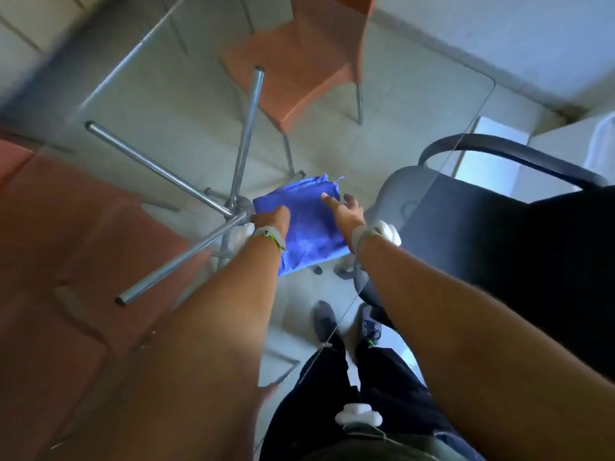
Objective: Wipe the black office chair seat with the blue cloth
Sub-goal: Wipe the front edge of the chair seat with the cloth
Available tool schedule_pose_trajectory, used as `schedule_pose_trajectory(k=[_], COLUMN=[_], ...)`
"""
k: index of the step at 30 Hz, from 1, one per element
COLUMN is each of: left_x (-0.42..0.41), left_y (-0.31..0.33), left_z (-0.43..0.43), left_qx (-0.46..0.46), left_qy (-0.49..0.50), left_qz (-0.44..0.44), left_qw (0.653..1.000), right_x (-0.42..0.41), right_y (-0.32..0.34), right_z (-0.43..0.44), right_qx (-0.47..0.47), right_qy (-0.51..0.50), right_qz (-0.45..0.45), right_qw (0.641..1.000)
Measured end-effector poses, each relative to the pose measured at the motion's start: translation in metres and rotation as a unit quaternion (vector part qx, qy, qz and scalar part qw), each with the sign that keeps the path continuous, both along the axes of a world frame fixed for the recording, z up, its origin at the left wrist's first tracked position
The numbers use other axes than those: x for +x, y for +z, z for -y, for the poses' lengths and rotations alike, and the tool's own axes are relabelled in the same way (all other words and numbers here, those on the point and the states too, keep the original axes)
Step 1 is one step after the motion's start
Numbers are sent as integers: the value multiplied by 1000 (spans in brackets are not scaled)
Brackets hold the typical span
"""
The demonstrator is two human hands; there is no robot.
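Observation:
A folded blue cloth (304,224) lies on the glass tabletop (173,88) in the middle of the view. My left hand (273,218) presses on the cloth's left edge, fingers curled over it. My right hand (344,207) rests flat on the cloth's right side with fingers spread. The black office chair (499,234) stands at the right, its seat partly under the glass edge and its curved armrest (506,153) behind.
Chrome table legs (159,171) spread beneath the glass. An orange chair (299,64) stands at the far side and another orange seat (66,221) at the left. My legs and shoes (326,322) are on the tiled floor below.

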State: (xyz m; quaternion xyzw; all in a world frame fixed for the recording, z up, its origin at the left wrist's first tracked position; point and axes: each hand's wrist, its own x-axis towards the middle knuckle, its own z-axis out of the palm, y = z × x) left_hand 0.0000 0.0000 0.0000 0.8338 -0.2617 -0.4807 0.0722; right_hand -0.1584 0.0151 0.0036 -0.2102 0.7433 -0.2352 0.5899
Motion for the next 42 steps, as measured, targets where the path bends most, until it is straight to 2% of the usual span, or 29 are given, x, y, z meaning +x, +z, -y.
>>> schedule_pose_trajectory(k=[2, 5, 8, 9, 12, 14, 17, 20, 23, 26, 30, 32, 37, 42], left_x=[-11, -34, -68, -87, -145, -183, -232, -273, -298, -311, -315, -310, -302, -301], left_y=[0, -14, -18, -27, -5, -15, -9, -27, -45, -74, -106, -122, -146, -158], left_z=[4, 8, -2, -8, -43, -70, -113, -149, -180, -210, -229, -232, -230, -231], left_qx=[-7, -11, 0, 5, 28, 33, 48, 54, 58, 55, 50, 39, 6, -40], left_qy=[11, -30, -65, -91, -178, -223, -309, -370, -430, -470, -446, -416, -392, -456], left_qz=[-21, -103, -173, -197, -217, -221, -176, -142, -93, -34, -12, -16, -7, -18], left_qw=[1000, 994, 983, 976, 959, 949, 933, 917, 896, 880, 894, 908, 920, 889], right_x=[6, 4, -19, -36, -94, -132, -177, -207, -215, -203, -179, -177, -196, -247], right_y=[3, -1, -7, -4, 3, -1, -18, -44, -68, -94, -141, -156, -167, -173], right_z=[-4, -20, -43, -55, -104, -146, -205, -259, -291, -308, -312, -316, -332, -361], right_qx=[12, -4, -18, -18, -20, 14, 79, 150, 215, 160, -19, -33, -86, -57], right_qy=[2, -4, -55, -90, -192, -217, -227, -210, -161, -89, 104, 143, 88, 25], right_qz=[32, 59, 9, -23, -130, -170, -206, -236, -331, -425, -405, -405, -512, -547], right_qw=[999, 998, 998, 995, 973, 961, 949, 937, 905, 887, 908, 902, 850, 835])
